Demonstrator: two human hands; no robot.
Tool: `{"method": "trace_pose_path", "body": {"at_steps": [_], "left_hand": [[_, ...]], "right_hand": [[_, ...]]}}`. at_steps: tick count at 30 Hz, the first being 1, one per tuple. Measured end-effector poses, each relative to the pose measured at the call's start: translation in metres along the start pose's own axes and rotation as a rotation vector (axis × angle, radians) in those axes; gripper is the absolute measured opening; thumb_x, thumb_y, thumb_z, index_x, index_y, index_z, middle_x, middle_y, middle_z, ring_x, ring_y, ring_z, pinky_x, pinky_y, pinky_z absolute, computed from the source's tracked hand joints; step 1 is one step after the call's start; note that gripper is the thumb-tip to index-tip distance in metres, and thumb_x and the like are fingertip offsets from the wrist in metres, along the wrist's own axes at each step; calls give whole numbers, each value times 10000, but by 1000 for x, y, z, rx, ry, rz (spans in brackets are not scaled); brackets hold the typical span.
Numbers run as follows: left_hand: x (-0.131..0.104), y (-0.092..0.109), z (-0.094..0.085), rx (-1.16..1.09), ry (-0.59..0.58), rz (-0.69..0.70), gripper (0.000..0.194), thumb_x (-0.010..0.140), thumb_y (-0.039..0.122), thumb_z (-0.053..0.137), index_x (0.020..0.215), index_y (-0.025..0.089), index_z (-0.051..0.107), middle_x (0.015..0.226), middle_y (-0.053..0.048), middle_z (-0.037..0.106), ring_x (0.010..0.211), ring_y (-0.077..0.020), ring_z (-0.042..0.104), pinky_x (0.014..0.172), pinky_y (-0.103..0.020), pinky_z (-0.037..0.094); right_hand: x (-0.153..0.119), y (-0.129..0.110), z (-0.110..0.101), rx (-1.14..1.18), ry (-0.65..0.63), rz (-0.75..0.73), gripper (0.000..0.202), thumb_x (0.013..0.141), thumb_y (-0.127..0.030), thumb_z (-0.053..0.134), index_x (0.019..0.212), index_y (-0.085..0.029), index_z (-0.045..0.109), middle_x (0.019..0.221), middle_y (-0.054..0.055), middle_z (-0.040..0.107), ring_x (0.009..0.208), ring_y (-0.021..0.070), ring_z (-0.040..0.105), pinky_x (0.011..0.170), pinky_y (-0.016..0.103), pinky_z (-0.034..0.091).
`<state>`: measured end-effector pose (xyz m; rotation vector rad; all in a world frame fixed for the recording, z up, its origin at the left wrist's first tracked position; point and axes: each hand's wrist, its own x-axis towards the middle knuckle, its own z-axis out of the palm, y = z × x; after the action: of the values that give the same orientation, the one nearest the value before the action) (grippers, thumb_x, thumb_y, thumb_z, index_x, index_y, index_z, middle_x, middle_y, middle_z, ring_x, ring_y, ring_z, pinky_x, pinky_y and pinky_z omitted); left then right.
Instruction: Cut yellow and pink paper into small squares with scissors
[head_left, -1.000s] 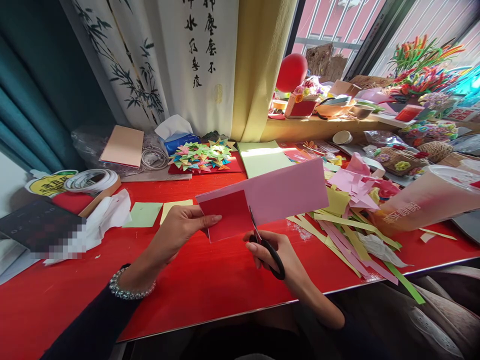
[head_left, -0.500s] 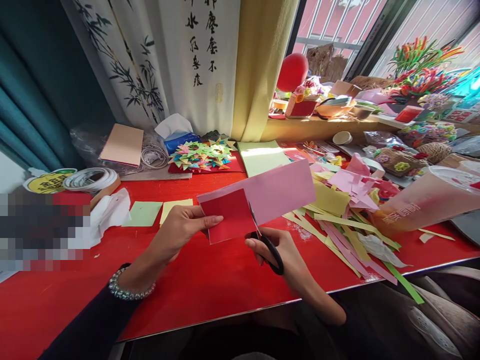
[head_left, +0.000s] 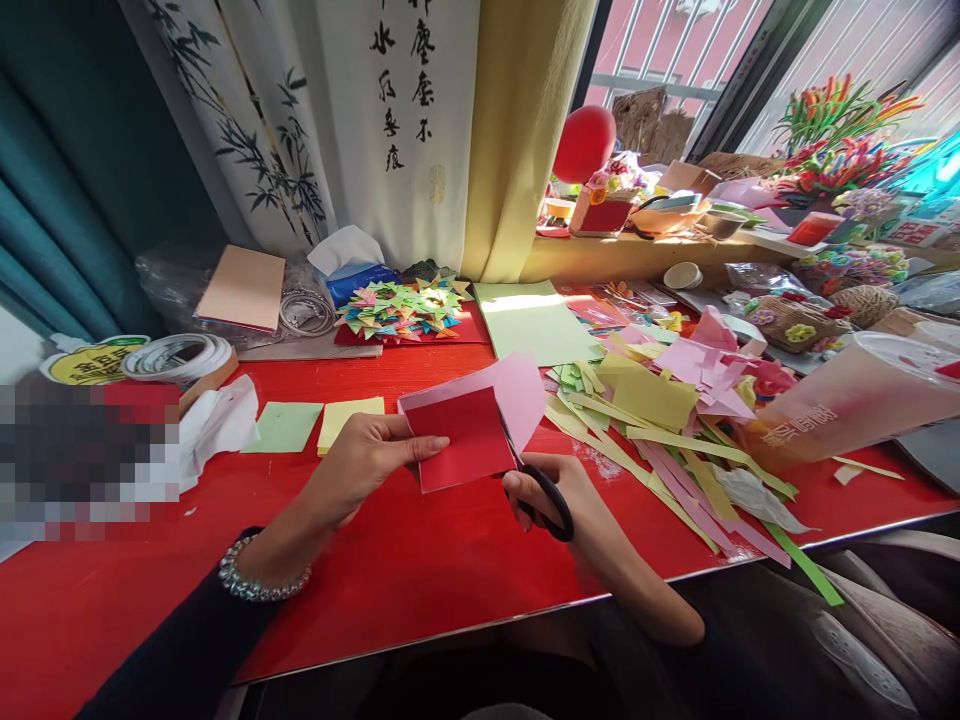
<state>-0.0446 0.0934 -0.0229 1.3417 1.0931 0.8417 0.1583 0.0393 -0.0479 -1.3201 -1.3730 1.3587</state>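
My left hand (head_left: 379, 450) pinches a red paper square (head_left: 461, 440) laid over a larger pink sheet (head_left: 517, 385), thumb on top of the red. Black-handled scissors (head_left: 553, 503) are gripped in my right hand (head_left: 551, 490). Their blades sit along the right edge of the red square, in the pink sheet, whose free part bends upward behind them. Both papers are held above the red table (head_left: 420, 590). Beyond my left hand lie a green paper square (head_left: 282, 428) and a yellow paper square (head_left: 349, 418).
Paper strips and scraps (head_left: 675, 440) are heaped on the right, beside a tilted plastic cup (head_left: 862, 395). Folded paper stars (head_left: 405, 305) and a pale green sheet (head_left: 532, 320) lie at the back. Crumpled tissue (head_left: 217, 430) and tape rolls (head_left: 180, 358) are on the left.
The pink sheet's right part has curled up and back, where it stretched out flat before. My right hand and the scissors have shifted slightly right. My left hand stays nearly still.
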Motion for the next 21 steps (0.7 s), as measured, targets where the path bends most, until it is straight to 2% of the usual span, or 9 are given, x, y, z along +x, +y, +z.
{"method": "trace_pose_path", "body": {"at_steps": [6, 14, 21], "left_hand": [[1, -4, 0, -31, -3, -54, 250, 619, 371, 733, 786, 184, 735, 790, -61, 720, 710, -205, 641, 649, -305, 525], [3, -9, -1, -82, -21, -59, 215, 611, 343, 744, 764, 192, 737, 763, -36, 723, 685, -174, 642, 632, -260, 514], [3, -7, 1, -121, -39, -89, 228, 613, 321, 750, 808, 202, 738, 800, -31, 728, 669, -161, 637, 621, -249, 515]], "right_hand": [[1, 2, 3, 10, 24, 13, 447, 715, -557, 598, 530, -176, 452, 430, -33, 431, 438, 80, 336, 438, 234, 233], [5, -9, -3, 53, -124, 91, 527, 687, -673, 519, 567, -161, 488, 510, 7, 483, 453, 81, 351, 457, 243, 232], [9, -8, -9, -46, -127, 101, 565, 647, -704, 531, 652, -141, 577, 582, 33, 534, 503, 100, 407, 463, 245, 253]]}}
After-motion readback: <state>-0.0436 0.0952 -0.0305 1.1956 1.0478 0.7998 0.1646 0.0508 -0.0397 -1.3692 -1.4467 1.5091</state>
